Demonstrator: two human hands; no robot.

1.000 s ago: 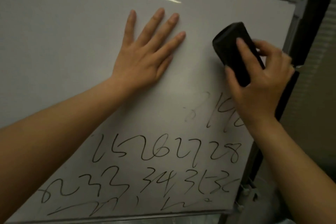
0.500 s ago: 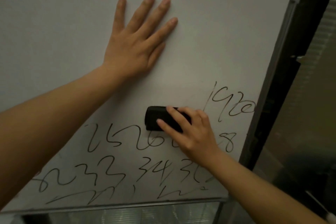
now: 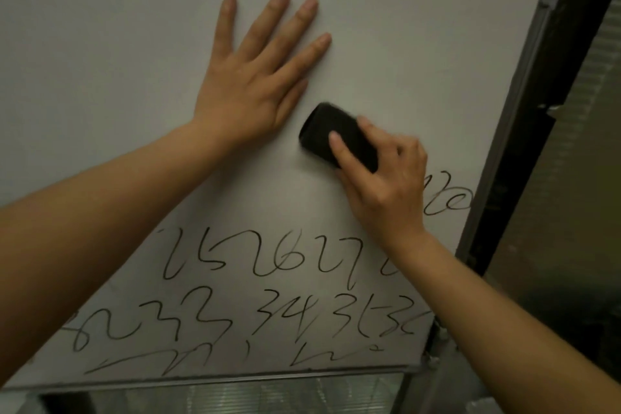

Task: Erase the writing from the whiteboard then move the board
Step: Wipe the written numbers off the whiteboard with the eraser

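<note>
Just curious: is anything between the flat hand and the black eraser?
No. The head view shows only bare whiteboard between the left hand and the black eraser.

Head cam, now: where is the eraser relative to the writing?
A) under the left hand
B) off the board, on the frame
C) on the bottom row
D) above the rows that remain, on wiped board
D: the eraser, held in the right hand, sits on bare board just right of the flat left hand, with the writing below it.
</note>
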